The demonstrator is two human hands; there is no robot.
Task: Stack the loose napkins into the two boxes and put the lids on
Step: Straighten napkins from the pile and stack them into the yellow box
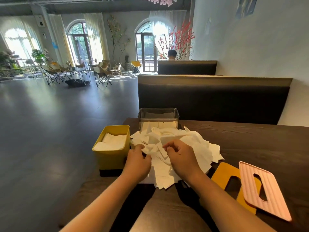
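1. Nearest, toward the table's [242,139] right edge, both lids lay off their boxes: the pink lid [274,203] overlapped the yellow lid [222,174]. Lidding had not begun.
2. The left hand [138,163] was in the pile, its fingers [139,148] curled and pinching napkins.
3. The right hand [181,159] was beside it with bent fingers [168,146] on the pile; I cannot tell whether they gripped a sheet.
4. The loose napkins [192,144] lay in a broad heap mid-table, so most of the stacking looked undone.
5. At the left edge, the yellow box [110,158] held a white stack near its rim, seemingly almost full.
6. At the far edge, the clear box [158,117] held only a low layer and touched the heap; it seemed to need most of what remained.
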